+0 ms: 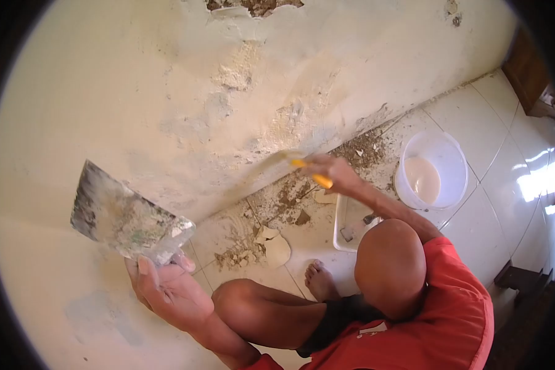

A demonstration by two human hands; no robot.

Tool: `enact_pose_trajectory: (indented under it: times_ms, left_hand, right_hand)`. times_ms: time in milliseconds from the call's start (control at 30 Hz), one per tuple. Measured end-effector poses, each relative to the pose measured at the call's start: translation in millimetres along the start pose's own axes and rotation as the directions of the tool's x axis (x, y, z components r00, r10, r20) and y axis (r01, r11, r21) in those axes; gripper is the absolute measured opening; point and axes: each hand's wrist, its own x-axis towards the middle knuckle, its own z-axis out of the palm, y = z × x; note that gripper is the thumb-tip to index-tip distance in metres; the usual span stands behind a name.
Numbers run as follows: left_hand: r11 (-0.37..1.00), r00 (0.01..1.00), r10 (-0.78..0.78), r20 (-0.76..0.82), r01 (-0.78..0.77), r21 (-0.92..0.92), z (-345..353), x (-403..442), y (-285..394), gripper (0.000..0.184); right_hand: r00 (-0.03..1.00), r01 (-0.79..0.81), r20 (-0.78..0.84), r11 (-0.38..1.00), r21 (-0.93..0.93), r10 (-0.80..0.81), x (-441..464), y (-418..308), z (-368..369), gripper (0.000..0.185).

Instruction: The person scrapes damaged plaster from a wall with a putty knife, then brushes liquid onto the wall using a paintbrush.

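Note:
My left hand (166, 287) is closed around the lower edge of a broad, plaster-caked putty knife (120, 213), its flat face turned up beside the wall. My right hand (334, 172) grips a tool with an orange handle (321, 180), low against the wall (185, 80). The tool's head is blurred and partly hidden, so its exact kind cannot be made out. Around it the wall surface is rough, with peeled patches and pale filler (287, 123).
A translucent bucket (451, 191) holding creamy liquid stands on the tiled floor at right. Next to my knee is a white tray (337, 231) with scraps in it. Plaster flakes (277, 250) and brown debris (364, 148) lie along the wall's foot. Dark wooden furniture (527, 74) stands at far right.

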Motion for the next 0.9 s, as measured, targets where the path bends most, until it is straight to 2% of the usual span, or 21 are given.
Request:
enact_pose_trajectory:
  times_ms: [33,100,133,167,200,233,300,333,400,433,467,500,567,600,633,667,700,767,800,833,900]
  left_hand:
    - [1.000,1.000,-0.004,0.019,0.004,0.016,-7,1,-2,0.030]
    - [0.999,0.999,-0.015,0.035,0.014,0.032,-8,3,-4,0.027]
    - [1.000,0.998,0.017,-0.058,-0.017,0.012,-3,3,-4,0.025]
    - [0.999,0.988,0.036,-0.152,-0.035,0.009,-1,0,-4,0.024]
    - [0.999,0.988,0.006,-0.152,-0.001,0.035,-5,-1,-1,0.024]
    - [1.000,0.997,-0.012,-0.076,0.010,-0.023,-7,2,0,0.024]
    - [0.996,1.000,-0.030,0.002,0.030,-0.082,-2,2,1,0.024]
    - [0.996,0.999,0.027,0.016,-0.026,-0.080,4,1,1,0.023]
    - [0.994,0.996,0.087,0.030,-0.084,-0.074,15,0,2,0.023]
    - [0.995,0.996,0.086,0.033,-0.084,-0.052,18,-1,3,0.023]
    - [0.996,0.996,0.084,0.028,-0.083,-0.035,20,-1,4,0.022]
    - [0.997,0.996,0.082,0.022,-0.081,-0.018,21,-1,4,0.022]
    - [0.985,0.999,0.014,0.038,-0.007,-0.171,16,0,5,0.024]
    - [0.988,1.000,0.008,0.016,-0.005,-0.156,10,1,6,0.024]
    - [0.989,0.999,0.045,-0.005,-0.046,-0.141,1,3,4,0.024]
    - [0.989,0.998,0.065,-0.022,-0.067,-0.131,-5,5,5,0.025]
    - [0.989,0.996,0.084,-0.039,-0.088,-0.120,-10,7,5,0.025]
    - [0.974,0.995,0.104,0.008,-0.100,-0.203,-18,6,10,0.026]
    - [0.968,0.994,0.108,0.019,-0.101,-0.230,-23,4,11,0.026]
    - [0.944,0.998,0.018,-0.057,-0.035,-0.327,-23,-3,8,0.025]
    - [0.901,0.989,-0.083,-0.126,0.020,-0.433,-21,-13,3,0.024]
  right_hand:
    - [0.994,-0.101,0.031,0.994,0.028,0.100,1,10,-21,0.032]
    - [0.955,-0.065,-0.294,0.995,-0.074,0.041,1,29,-70,0.032]
    - [0.914,-0.053,-0.404,0.980,-0.192,-0.029,-2,42,-82,0.029]
    - [0.850,-0.062,-0.526,0.985,-0.160,-0.032,-5,36,-103,0.025]
    - [0.751,-0.153,-0.657,0.986,-0.072,0.068,0,22,-114,0.026]
    - [0.705,-0.257,-0.703,0.959,-0.122,0.100,4,15,-119,0.029]
    - [0.601,-0.020,-0.799,1.000,-0.002,0.010,11,27,-88,0.029]
    - [0.742,-0.225,-0.664,0.967,-0.118,0.092,0,23,-74,0.028]
    - [0.855,-0.239,-0.496,0.964,-0.115,0.152,-5,3,-20,0.032]
    - [0.907,-0.142,-0.412,0.985,-0.094,0.091,-8,-2,8,0.029]
    - [0.946,-0.043,-0.324,0.997,-0.061,0.021,-12,-8,27,0.027]
    - [0.949,-0.037,-0.314,0.998,-0.051,0.019,-16,-17,29,0.027]
    - [0.998,-0.068,0.004,0.976,0.209,0.069,-22,-37,30,0.024]
    - [0.997,0.000,-0.078,0.957,0.292,0.024,-25,-37,34,0.020]
    - [0.998,0.005,-0.058,0.953,0.304,0.014,-31,-35,36,0.020]
    - [0.959,-0.220,-0.052,0.850,0.478,0.278,-39,-30,34,0.022]
    - [0.854,-0.410,0.006,0.665,0.624,0.520,-46,-25,30,0.025]
    - [0.607,-0.494,0.303,0.049,0.868,0.735,-37,-27,-9,0.029]
    - [0.547,-0.552,0.349,0.014,0.834,0.761,-30,-24,-24,0.030]
    - [0.485,-0.604,0.386,-0.018,0.797,0.785,-21,-21,-39,0.032]
    - [0.439,-0.695,0.476,-0.048,0.717,0.762,-2,-27,-78,0.032]
